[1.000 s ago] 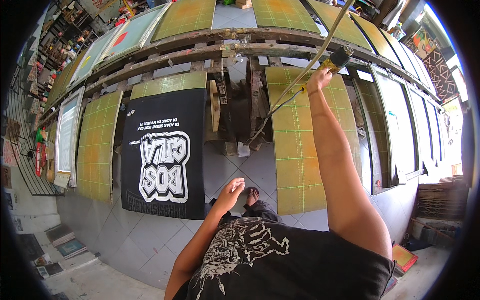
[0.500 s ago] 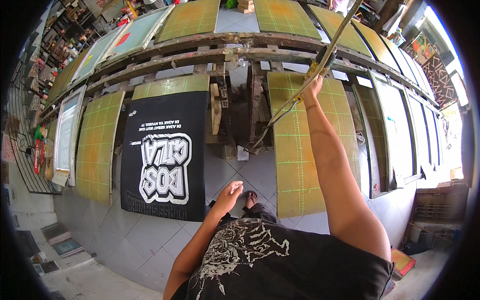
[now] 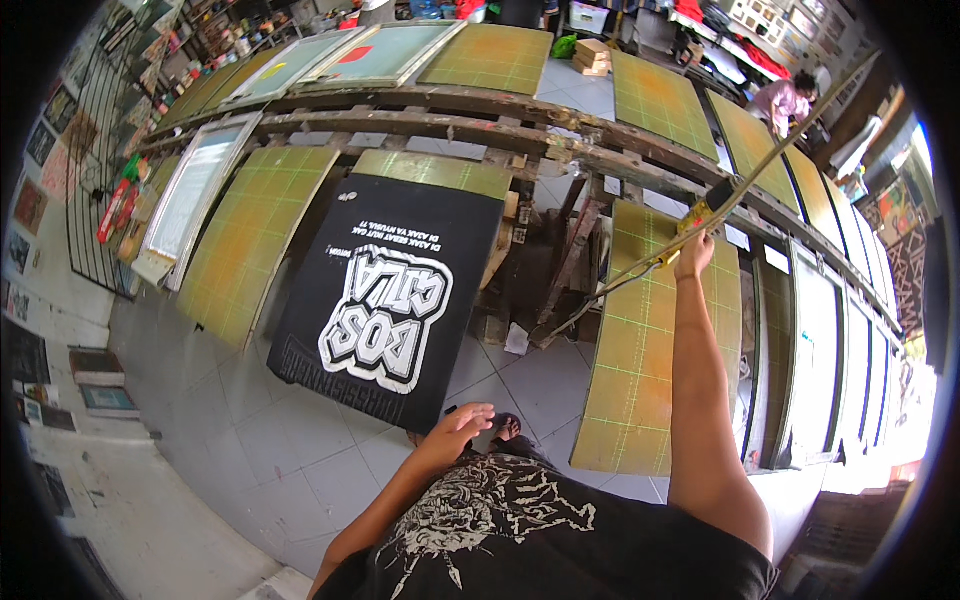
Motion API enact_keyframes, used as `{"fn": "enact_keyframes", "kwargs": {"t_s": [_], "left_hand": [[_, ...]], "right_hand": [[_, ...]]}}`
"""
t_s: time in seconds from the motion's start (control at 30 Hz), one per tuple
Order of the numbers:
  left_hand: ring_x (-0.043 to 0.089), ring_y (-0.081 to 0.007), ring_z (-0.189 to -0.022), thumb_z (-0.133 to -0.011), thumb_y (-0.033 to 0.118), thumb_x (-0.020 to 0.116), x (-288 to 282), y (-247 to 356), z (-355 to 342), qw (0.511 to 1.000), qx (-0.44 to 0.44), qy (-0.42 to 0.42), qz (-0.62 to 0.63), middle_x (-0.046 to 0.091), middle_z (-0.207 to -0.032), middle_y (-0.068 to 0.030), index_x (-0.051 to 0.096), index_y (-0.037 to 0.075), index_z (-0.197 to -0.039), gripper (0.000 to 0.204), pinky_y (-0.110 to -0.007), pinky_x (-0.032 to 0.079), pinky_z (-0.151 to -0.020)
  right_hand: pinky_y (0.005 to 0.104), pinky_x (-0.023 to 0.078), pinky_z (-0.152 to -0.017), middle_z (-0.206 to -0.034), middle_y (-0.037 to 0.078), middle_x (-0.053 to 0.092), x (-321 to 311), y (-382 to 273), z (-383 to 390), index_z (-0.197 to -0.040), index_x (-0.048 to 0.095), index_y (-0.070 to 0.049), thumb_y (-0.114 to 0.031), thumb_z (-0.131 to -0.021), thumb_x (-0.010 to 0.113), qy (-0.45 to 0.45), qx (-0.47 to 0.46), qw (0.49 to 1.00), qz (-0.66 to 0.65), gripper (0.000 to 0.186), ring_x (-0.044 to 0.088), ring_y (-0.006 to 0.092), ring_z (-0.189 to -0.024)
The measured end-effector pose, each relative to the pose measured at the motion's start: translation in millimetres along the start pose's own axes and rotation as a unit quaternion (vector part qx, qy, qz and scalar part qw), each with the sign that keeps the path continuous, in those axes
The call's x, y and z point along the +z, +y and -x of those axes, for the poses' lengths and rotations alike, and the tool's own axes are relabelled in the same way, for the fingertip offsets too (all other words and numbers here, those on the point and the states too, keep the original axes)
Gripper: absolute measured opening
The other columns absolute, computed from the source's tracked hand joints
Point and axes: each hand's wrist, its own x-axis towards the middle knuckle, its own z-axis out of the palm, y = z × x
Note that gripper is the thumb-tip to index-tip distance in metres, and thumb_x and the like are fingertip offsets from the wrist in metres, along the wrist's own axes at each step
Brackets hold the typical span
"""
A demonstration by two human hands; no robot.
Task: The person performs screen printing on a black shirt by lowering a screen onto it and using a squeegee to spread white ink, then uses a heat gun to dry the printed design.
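Observation:
A black printed fabric panel with white block lettering (image 3: 306, 296) lies on a yellow-green gridded board (image 3: 430, 170) left of center. My right hand (image 3: 693, 254) is raised over the right-hand gridded board (image 3: 630, 380), gripping a yellow-and-black heat gun (image 3: 715, 200). A long pale cord or pole (image 3: 775, 155) slants past the tool, with a wire near my hand. My left hand (image 3: 463, 426) is low by my body, just beside the panel's lower right corner, fingers apart and loosely bent, holding nothing.
A dark wooden rack (image 3: 575, 145) carries two rows of boards and framed screens (image 3: 195, 195). Wooden blocks (image 3: 592, 58) sit on the tiled floor (image 3: 520, 380) beyond. A person in pink (image 3: 780, 100) works at the back right. Books or panels (image 3: 100, 395) lie at lower left.
My view has turned, so the panel and rack appear rotated and more of the back right shows, including the person. The tool has shifted rightward and lower in view, still in my right hand.

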Motion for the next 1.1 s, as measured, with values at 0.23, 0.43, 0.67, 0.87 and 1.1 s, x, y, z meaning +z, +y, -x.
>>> {"fn": "enact_keyframes", "kwargs": {"t_s": [0.23,0.43,0.67,0.87,1.1], "left_hand": [[0.056,-0.0226,-0.121,-0.106,0.027,0.043,-28,-27,97,0.991,0.019,0.099,0.083,0.056,-0.132,-0.0122,0.047,0.001,-0.137,0.040,-0.037,0.042,-0.105],[0.057,-0.0250,-0.118,-0.106,0.033,0.043,-65,-64,162,0.979,0.008,0.168,0.117,0.058,-0.129,-0.0125,0.049,0.002,-0.136,0.043,-0.039,0.042,-0.105],[0.058,-0.0216,-0.117,-0.105,0.034,0.048,-157,-159,269,0.949,-0.044,0.261,0.173,0.060,-0.129,-0.0122,0.051,0.004,-0.135,0.044,-0.039,0.044,-0.102],[0.060,-0.0226,-0.114,-0.104,0.034,0.050,-262,-222,372,0.925,-0.065,0.359,0.103,0.062,-0.126,-0.0125,0.053,0.004,-0.134,0.042,-0.037,0.046,-0.097],[0.061,-0.0213,-0.113,-0.103,0.034,0.050,-355,-212,437,0.888,-0.029,0.448,0.102,0.061,-0.125,-0.0114,0.054,0.003,-0.132,0.042,-0.035,0.046,-0.095]], "right_hand": [[0.0309,0.048,-0.052,-0.077,0.008,0.062,-13,-15,20,-0.087,0.061,0.002,-0.039,-0.098,0.059,-0.064,0.049,0.995,-0.059,0.043,0.060,0.0155,-0.063],[0.0265,0.034,-0.045,-0.064,0.001,0.050,-79,-22,9,-0.078,0.059,-0.011,-0.045,-0.095,0.064,-0.039,-0.009,0.994,-0.106,0.038,0.040,0.0133,-0.048],[0.0397,0.044,-0.097,-0.129,0.012,0.060,-130,-121,191,-0.132,0.052,-0.004,-0.036,-0.097,0.060,0.004,0.041,0.992,-0.117,0.048,0.059,0.0250,-0.116],[0.0289,0.045,-0.081,-0.103,0.007,0.064,-90,-167,505,-0.112,0.061,-0.007,-0.040,-0.100,0.055,-0.253,0.045,0.966,0.018,0.036,0.060,0.0161,-0.095],[0.0278,0.049,-0.073,-0.092,0.006,0.063,-2,-214,802,-0.107,0.060,-0.003,-0.028,-0.102,0.053,-0.609,0.242,0.755,-0.024,0.026,0.061,0.0132,-0.081]]}}
